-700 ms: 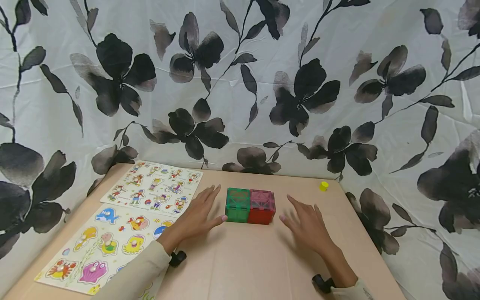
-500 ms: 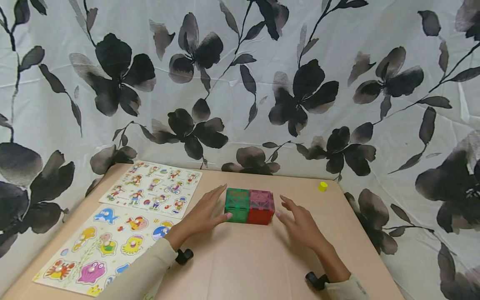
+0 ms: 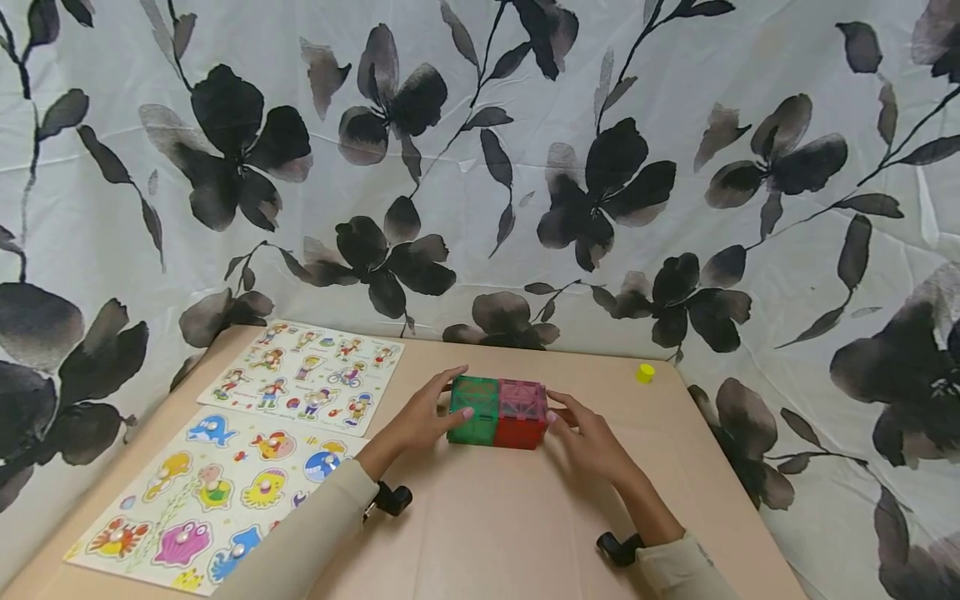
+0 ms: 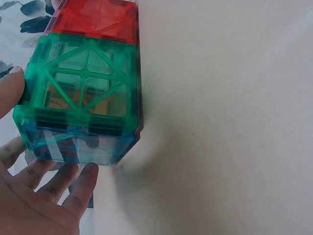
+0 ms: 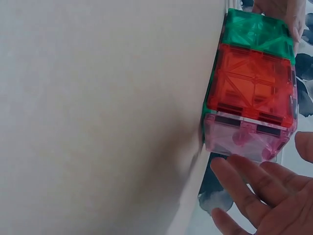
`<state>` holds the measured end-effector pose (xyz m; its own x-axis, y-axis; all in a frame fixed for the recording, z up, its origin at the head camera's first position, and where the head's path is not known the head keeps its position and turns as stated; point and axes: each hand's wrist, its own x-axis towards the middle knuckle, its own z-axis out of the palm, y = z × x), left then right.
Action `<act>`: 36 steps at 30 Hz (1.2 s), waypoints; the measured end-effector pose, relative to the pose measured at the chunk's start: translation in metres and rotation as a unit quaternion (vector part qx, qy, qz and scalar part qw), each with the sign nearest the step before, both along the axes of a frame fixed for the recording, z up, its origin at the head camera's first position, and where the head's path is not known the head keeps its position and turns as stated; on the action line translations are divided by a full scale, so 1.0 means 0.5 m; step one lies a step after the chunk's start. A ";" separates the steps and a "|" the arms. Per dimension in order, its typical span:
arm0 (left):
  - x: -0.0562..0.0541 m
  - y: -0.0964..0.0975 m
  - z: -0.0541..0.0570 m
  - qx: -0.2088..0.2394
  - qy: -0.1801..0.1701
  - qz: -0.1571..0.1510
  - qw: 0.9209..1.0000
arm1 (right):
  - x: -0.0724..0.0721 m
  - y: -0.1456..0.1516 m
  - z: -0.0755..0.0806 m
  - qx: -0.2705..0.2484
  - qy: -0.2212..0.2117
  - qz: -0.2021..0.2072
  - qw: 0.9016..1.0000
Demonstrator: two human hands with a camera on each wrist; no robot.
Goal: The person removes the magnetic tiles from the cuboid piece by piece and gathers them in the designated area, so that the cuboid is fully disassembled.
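Observation:
A box of see-through magnetic tiles (image 3: 498, 425) stands on the table, its left half green and its right half red and pink. My left hand (image 3: 422, 417) is at the box's left end. In the left wrist view its thumb (image 4: 11, 89) lies at the edge of the green tile (image 4: 85, 73), and its extended fingers are close to the bluish end tile (image 4: 78, 144). At the other end is my right hand (image 3: 588, 437), fingers loosely bent. In the right wrist view its fingertips (image 5: 220, 166) lie close to the pink end tile (image 5: 242, 137); contact is unclear.
On the table's left lie two sticker sheets (image 3: 303, 375), one of children and one of sea animals, the latter partly under my left sleeve (image 3: 315, 533). A small yellow cylinder (image 3: 645, 372) sits near the back right corner. Floral cloth (image 3: 487, 192) hangs behind the table.
Both hands have moved inward to the tile box, the left one rightward and the right one leftward. The box has stayed about where it was.

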<state>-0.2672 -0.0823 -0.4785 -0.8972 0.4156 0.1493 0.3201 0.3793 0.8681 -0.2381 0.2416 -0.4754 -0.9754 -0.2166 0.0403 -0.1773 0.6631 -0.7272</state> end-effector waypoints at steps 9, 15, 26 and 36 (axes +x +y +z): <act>-0.009 -0.001 -0.010 0.034 -0.018 -0.022 0.999 | -0.008 -0.007 -0.005 -0.022 -0.022 0.001 1.000; -0.010 -0.004 -0.017 0.040 -0.021 -0.027 0.999 | -0.009 -0.012 0.001 -0.023 -0.020 -0.014 0.999; -0.008 -0.006 -0.020 0.040 -0.018 -0.027 0.999 | -0.008 -0.016 0.004 -0.042 0.011 -0.034 0.998; -0.008 -0.005 -0.020 0.046 -0.017 -0.029 0.998 | -0.005 -0.021 0.009 -0.052 0.013 -0.059 0.997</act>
<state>-0.2710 -0.0849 -0.4886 -0.8771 0.4534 0.1584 0.3086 0.2792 0.9093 -0.2404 0.2310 -0.4711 -0.9922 -0.0937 0.0825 -0.1225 0.6013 -0.7896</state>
